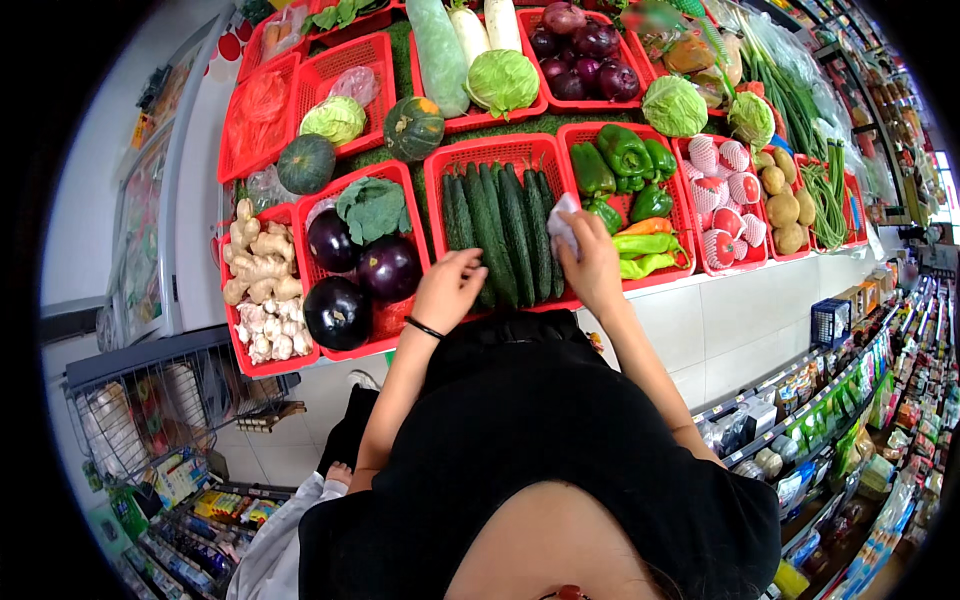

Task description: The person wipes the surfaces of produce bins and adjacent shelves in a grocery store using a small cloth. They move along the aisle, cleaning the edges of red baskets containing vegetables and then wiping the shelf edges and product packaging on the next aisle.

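Observation:
Dark green cucumbers (504, 232) lie side by side in a red plastic basket (495, 142) in front of me. My left hand (451, 285), with a black band at the wrist, rests at the basket's left side by the cucumbers; its fingers are slightly curled and nothing shows in them. A white cloth or tissue (564, 221) is held in my right hand (591, 259) at the basket's right edge. Green bell peppers (624, 154) and long light green peppers (649, 244) fill the basket to the right. Round eggplants (337, 311) are in the basket to the left.
Ginger (262, 255) and garlic (271, 330) stand far left. Cabbages (504, 81), squashes (414, 127) and red onions (592, 41) sit behind. Net-wrapped tomatoes (720, 244) and potatoes (784, 210) are at the right. Another person's white garment (277, 532) shows lower left, near a wire cart (150, 420); store shelves (840, 405) run along the right.

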The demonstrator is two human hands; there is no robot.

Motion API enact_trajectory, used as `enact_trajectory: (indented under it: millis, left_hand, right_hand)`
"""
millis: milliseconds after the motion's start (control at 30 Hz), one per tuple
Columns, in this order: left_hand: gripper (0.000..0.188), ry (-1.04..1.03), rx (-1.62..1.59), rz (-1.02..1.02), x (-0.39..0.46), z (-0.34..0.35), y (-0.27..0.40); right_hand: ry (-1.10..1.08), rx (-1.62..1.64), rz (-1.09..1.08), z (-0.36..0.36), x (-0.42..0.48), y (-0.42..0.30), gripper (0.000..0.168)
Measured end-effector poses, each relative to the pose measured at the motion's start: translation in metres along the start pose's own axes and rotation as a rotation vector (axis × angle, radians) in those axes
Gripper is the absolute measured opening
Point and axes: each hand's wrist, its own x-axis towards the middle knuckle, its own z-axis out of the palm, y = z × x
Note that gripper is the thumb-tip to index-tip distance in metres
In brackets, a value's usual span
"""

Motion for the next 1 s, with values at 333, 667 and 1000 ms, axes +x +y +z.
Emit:
enact_trajectory:
  millis: [333,667,1000]
  left_hand:
    - [0.031,0.155,0.356,-0.115,-0.020,-0.011,-0.046]
    - [0.029,0.202,0.394,-0.132,-0.046,0.001,-0.037]
    - [0.035,0.152,0.396,-0.165,-0.076,0.014,-0.042]
  right_hand:
    - [-0.052,-0.472,-0.049,0.042,0.028,0.075,0.032]
    - [-0.133,-0.495,-0.077,0.045,0.049,0.083,0.026]
    - [-0.293,0.227,0.116,-0.048,0.036,-0.002,0.030]
